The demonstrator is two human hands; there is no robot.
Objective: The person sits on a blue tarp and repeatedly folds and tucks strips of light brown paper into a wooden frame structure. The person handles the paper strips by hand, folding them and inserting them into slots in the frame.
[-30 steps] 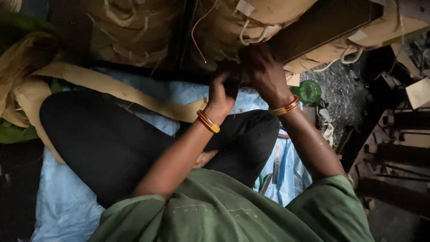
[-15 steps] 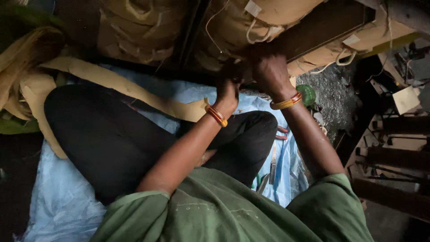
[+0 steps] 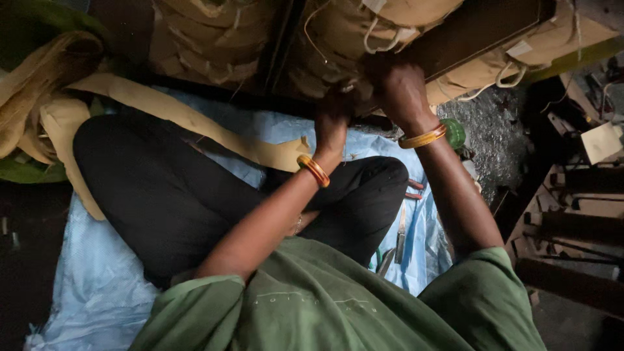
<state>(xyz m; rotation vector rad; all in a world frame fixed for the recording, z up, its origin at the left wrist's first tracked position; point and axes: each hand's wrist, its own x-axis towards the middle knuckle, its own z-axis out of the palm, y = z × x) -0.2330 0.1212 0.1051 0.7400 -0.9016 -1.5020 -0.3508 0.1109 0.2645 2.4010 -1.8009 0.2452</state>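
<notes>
I sit cross-legged on a pale blue tarp (image 3: 97,273). Both hands reach forward to a tan cloth-covered bundle (image 3: 338,39) tied with pale cord (image 3: 380,32). My left hand (image 3: 333,120), with an orange bangle at the wrist, is closed on the cloth's lower edge. My right hand (image 3: 400,91), wearing a yellow bangle, grips the same edge just to the right, below a dark wooden board (image 3: 481,29). The fingertips are lost in shadow against the cloth.
A long tan cloth strip (image 3: 195,123) lies across the tarp by my left knee. Metal hand tools (image 3: 400,237) rest on the tarp by my right leg, and a round green object (image 3: 454,133) sits behind my right wrist. Dark wooden frame pieces (image 3: 578,221) and a small white box (image 3: 601,142) lie at right.
Both hands stay on the cloth edge, with the left hand drawn a little closer to the right. The view has shifted slightly.
</notes>
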